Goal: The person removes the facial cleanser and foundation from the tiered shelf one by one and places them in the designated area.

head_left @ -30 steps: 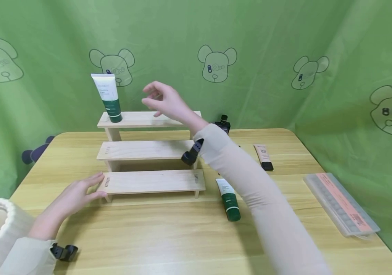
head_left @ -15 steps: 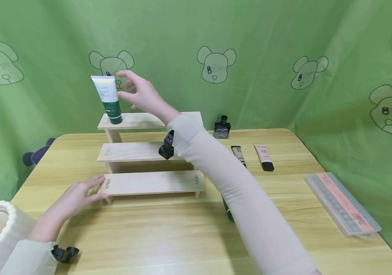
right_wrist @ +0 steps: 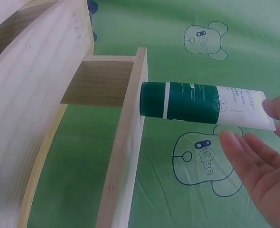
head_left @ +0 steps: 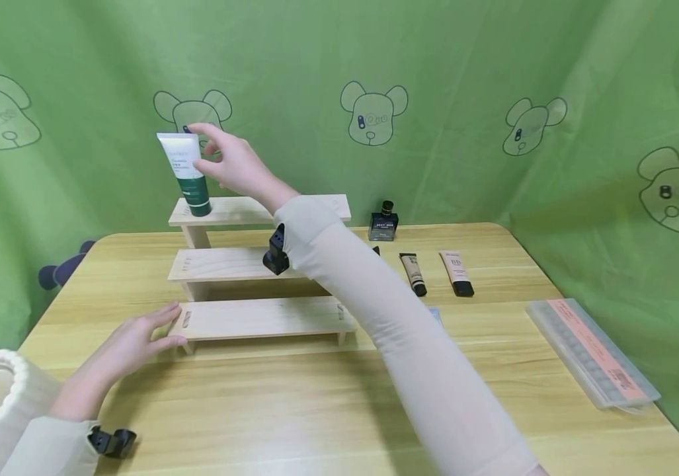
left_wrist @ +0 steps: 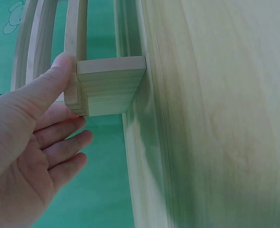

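Observation:
A green and white squeeze tube stands on its cap at the left end of the top tier of a three-tier wooden display rack. My right hand is at the tube's right side, thumb by the white part and index fingertip at the flat top end. The right wrist view shows a narrow gap between a fingertip and the tube. With thumb and index finger, my left hand grips the left end of the lowest tier. Its other fingers hang loosely below that board.
Behind the right forearm stand a dark perfume bottle, a beige tube and a pink BB tube. A flat clear case lies near the right edge. A white basket is at the left, beside my left forearm.
My right hand has moved left above the top tier to the tube. The forearm now covers the second green and white tube on the table. The left hand has stayed put.

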Demonstrator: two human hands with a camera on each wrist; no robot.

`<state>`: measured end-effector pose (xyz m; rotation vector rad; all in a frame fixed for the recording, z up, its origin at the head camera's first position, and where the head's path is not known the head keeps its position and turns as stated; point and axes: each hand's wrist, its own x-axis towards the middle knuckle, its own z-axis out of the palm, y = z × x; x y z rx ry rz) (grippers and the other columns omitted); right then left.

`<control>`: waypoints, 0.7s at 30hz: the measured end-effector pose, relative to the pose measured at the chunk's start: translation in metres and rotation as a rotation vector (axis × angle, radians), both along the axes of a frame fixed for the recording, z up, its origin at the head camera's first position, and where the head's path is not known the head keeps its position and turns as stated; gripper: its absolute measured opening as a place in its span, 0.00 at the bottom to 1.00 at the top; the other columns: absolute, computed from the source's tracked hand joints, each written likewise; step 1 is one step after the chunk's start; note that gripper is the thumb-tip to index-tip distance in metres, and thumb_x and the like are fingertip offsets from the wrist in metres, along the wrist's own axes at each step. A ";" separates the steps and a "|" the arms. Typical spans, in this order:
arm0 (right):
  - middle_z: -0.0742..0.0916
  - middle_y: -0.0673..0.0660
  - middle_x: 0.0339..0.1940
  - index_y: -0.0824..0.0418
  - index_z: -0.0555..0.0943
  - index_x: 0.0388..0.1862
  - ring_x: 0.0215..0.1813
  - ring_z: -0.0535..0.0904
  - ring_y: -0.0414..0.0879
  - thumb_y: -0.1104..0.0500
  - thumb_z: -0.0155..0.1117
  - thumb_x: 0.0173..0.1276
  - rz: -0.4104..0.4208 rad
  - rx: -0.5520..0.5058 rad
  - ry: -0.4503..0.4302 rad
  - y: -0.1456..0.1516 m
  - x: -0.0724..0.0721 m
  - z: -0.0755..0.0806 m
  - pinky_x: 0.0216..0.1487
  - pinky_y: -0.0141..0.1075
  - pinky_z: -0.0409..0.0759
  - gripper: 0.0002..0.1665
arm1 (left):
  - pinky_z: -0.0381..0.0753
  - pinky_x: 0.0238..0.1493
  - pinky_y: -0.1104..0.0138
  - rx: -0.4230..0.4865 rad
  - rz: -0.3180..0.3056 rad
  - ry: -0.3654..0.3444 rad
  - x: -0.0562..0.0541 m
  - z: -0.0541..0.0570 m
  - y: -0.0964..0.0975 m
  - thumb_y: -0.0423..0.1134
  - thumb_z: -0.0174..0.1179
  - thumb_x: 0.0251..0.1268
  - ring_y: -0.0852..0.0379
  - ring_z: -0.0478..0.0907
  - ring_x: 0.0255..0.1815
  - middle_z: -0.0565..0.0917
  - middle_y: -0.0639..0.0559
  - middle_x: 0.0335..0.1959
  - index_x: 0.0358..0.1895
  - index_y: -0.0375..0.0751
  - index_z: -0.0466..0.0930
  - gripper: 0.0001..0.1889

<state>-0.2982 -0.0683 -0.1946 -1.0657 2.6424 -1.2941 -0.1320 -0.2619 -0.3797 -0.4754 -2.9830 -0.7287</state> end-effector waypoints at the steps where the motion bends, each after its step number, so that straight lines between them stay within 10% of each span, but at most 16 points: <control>1: 0.76 0.54 0.47 0.49 0.60 0.70 0.40 0.78 0.43 0.59 0.58 0.67 -0.007 0.007 0.013 0.000 0.000 0.000 0.32 0.28 0.78 0.33 | 0.61 0.58 0.41 -0.001 0.001 0.000 0.000 0.000 0.000 0.50 0.61 0.58 0.30 0.63 0.59 0.64 0.31 0.62 0.61 0.25 0.65 0.35; 21: 0.84 0.52 0.38 0.57 0.76 0.52 0.35 0.78 0.39 0.59 0.59 0.66 -0.141 -0.086 0.262 0.005 -0.001 -0.013 0.37 0.22 0.74 0.15 | 0.62 0.58 0.42 -0.002 0.000 0.006 -0.001 0.000 0.001 0.50 0.61 0.58 0.30 0.62 0.59 0.64 0.31 0.62 0.60 0.25 0.65 0.35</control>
